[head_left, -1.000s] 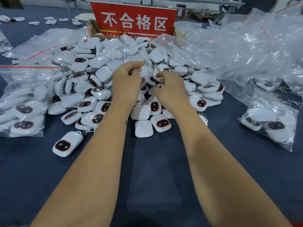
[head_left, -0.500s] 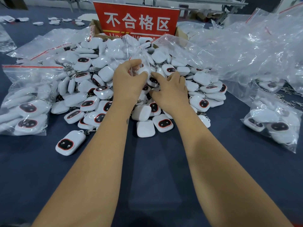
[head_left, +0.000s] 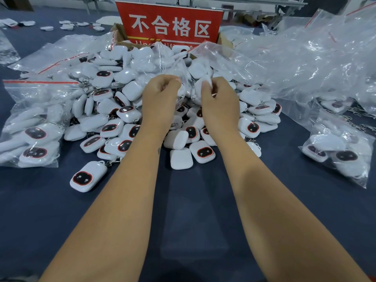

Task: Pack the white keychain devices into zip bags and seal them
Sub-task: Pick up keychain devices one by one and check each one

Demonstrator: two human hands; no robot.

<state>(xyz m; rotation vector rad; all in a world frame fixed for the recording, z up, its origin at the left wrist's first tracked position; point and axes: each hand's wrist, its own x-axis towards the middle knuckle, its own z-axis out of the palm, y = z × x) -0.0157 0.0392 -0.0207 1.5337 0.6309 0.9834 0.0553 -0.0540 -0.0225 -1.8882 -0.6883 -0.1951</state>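
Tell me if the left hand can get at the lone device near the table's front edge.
Probably yes: the lone device lies apart from the pile on bare cloth, nothing over it. But the left hand now pinches a bag.

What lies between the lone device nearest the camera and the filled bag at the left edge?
In the head view, only bare dark blue cloth separates the lone device from the filled bag.

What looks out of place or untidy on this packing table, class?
One white device lies alone on the blue table, apart from the heap. Empty bags sprawl in a loose mound at right. Nothing looks damaged.
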